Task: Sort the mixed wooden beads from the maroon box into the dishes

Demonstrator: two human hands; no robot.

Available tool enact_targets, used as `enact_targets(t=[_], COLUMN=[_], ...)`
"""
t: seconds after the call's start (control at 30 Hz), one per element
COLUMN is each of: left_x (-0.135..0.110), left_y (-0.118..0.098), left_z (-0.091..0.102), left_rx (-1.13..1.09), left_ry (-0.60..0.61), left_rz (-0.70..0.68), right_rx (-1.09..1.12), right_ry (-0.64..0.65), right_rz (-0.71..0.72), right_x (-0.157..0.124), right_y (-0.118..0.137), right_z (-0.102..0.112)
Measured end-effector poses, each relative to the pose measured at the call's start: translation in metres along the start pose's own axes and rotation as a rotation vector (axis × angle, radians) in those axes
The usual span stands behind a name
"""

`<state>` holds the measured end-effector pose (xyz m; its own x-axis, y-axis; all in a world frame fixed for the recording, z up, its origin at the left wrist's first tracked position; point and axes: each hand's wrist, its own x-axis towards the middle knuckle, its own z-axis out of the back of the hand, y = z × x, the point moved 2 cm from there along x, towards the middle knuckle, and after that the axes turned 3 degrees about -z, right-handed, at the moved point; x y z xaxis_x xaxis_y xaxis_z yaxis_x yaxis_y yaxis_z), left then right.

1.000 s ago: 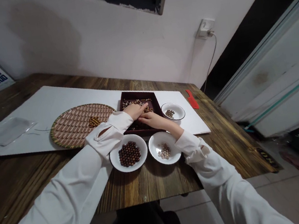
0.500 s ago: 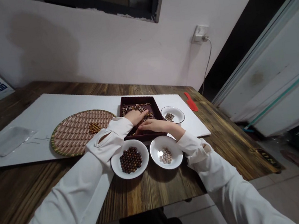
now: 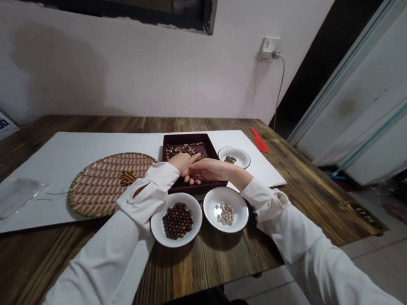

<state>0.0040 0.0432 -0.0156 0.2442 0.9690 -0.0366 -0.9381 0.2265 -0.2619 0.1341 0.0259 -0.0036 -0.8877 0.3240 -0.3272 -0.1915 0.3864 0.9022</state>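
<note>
Above a dark red tray [image 3: 207,142] of mixed brown beads [image 3: 184,149], my two hands meet near its front edge. My left hand [image 3: 185,161] reaches in from the left, its fingers stretched out toward the right hand; its fingertips are partly hidden. My right hand [image 3: 213,169] is turned on its side with its fingers loosely curled; whatever lies in its palm cannot be made out. Just in front of the tray stand a white bowl [image 3: 156,226] of dark brown beads [image 3: 178,220] and another white bowl [image 3: 243,212] with pale beads [image 3: 225,213].
Right of the tray stands a third white bowl [image 3: 242,157] with a few greenish-brown beads [image 3: 230,159]. A red comb-like tool [image 3: 259,140] lies beyond it. At left, a round woven mat [image 3: 94,183] carries yellow-brown beads [image 3: 128,177], beside a clear plastic bag [image 3: 8,196].
My right hand has rolled so its curled fingertips now show below the palm, and it has come closer to my left hand. The view has shifted slightly.
</note>
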Motion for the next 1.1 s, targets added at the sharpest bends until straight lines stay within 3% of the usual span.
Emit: enact_targets(t=[0.27, 0.57, 1.1], left_x=[0.0020, 0.0021, -0.0018], left_y=[0.0038, 0.0020, -0.0001], left_z=[-0.0032, -0.0009, -0.0001], left_rx=[0.003, 0.044, 0.108], left_ry=[0.152, 0.173, 0.168], left_rz=[-0.020, -0.017, -0.045], right_rx=[0.001, 0.034, -0.152], right_ry=[0.087, 0.178, 0.083], right_rz=[0.086, 0.094, 0.056], right_x=[-0.0014, 0.0010, -0.0013], right_y=[-0.0009, -0.0053, -0.0047], right_z=[0.0053, 0.0106, 0.0082])
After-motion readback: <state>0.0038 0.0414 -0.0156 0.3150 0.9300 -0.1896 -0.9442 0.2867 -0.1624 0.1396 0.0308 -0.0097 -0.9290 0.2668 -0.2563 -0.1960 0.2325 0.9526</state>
